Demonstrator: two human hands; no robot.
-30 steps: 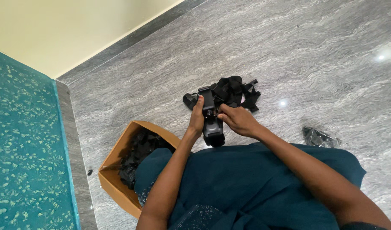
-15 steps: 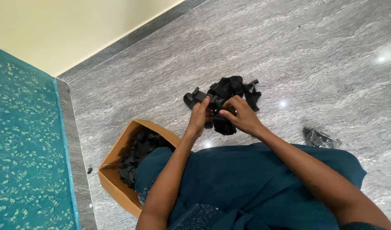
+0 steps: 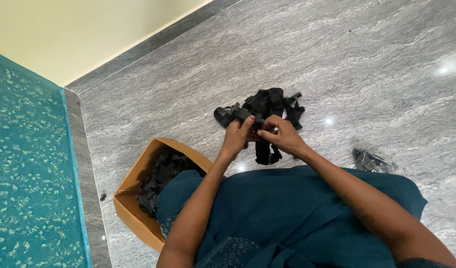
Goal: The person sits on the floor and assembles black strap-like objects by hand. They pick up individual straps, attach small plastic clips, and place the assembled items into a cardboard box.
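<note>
- Here, nearest to the camera, the person's lap is covered by a dark teal cloth garment (image 3: pixel 307 208) with small shiny dots near the lower edge; both bare forearms reach forward over it.
- To the left of the lap stands an open brown cardboard box (image 3: pixel 133 208) on the floor, touching the garment; it is filled with black strap-like pieces (image 3: pixel 158 181), and the garment hides part of its opening.
- Left of the box runs a teal patterned surface (image 3: pixel 29 173) with light speckles, bordered by a grey stone strip.
- The left hand (image 3: pixel 236 138) and the right hand (image 3: pixel 281 135) meet just in front of the knees, the fingertips close together.
- Both hands pinch one black fabric strap piece (image 3: pixel 263 151); the fingers are closed on its upper part, and its lower part hangs down below the hands, above the floor.
- On the right, near the garment's edge, a small crumpled dark plastic wrapper (image 3: pixel 372 161) lies on the floor, well apart from the hands.
- Just behind the hands lies a loose pile of black straps (image 3: pixel 267 104) on the grey veined marble floor (image 3: pixel 377 64).
- Farthest, a dark grey skirting strip meets a pale yellow wall (image 3: pixel 89 34).
</note>
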